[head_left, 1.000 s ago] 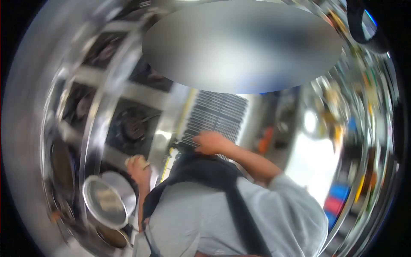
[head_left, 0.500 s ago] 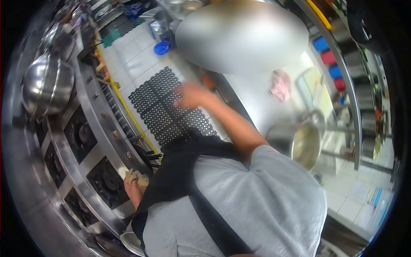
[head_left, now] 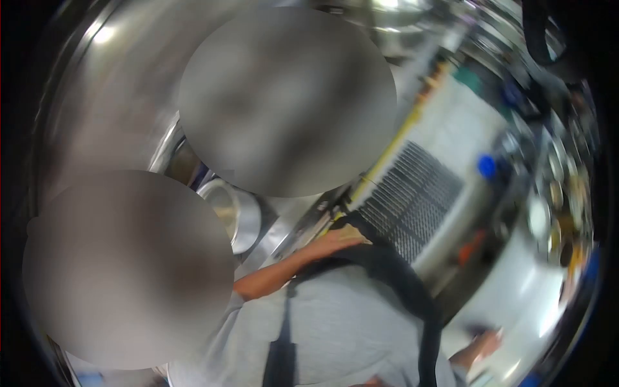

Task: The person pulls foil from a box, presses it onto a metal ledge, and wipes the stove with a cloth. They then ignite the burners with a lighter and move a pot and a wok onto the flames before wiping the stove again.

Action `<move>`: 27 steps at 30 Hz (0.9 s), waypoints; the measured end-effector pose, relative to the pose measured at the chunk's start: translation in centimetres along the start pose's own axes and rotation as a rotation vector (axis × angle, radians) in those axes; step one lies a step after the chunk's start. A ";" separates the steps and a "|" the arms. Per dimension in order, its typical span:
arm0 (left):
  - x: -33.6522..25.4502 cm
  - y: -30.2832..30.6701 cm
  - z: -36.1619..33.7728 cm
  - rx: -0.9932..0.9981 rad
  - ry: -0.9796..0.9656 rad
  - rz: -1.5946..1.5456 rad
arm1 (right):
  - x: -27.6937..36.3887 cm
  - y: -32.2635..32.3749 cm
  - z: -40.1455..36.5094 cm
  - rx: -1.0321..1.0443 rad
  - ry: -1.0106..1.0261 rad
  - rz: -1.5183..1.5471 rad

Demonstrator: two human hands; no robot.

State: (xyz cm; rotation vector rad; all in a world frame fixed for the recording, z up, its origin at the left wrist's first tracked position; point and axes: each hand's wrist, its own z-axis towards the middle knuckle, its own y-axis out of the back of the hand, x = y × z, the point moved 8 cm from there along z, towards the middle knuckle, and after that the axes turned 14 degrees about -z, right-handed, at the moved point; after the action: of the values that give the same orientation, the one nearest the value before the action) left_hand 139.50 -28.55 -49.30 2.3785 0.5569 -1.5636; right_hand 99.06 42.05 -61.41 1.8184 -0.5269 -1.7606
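A person in a grey short-sleeved shirt and black apron (head_left: 403, 284) stands in a steel-fitted kitchen, left hand (head_left: 342, 238) at the apron front, just off centre toward five o'clock, its fingers bent over what looks like a beige cloth (head_left: 356, 235). The right hand (head_left: 488, 343), blurred, is over a pale metal surface (head_left: 525, 284) at four o'clock; its grip cannot be told. Two large smudged ovals mask the view at eleven and eight o'clock. Between them, at nine o'clock, sits a round, light-metal pot (head_left: 248, 222), something pale inside, its nature unclear. A black perforated rubber mat (head_left: 412, 200) lies on the white floor (head_left: 461, 126) at three o'clock, beside a yellow strip (head_left: 391, 147). Beyond are a round blue object (head_left: 487, 166) and blurred bowls (head_left: 539, 217), contents indistinct.
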 end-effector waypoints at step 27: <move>9.8 55.1 -43.4 -1.953 -0.913 -1.114 | 35.8 90.6 -17.9 0.681 2.033 1.295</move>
State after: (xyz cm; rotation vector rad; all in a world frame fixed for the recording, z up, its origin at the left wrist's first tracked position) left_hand 202.98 -58.88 -41.47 -0.1853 1.8868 -0.9269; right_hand 127.77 -48.25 -32.47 1.7612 -0.8941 1.2790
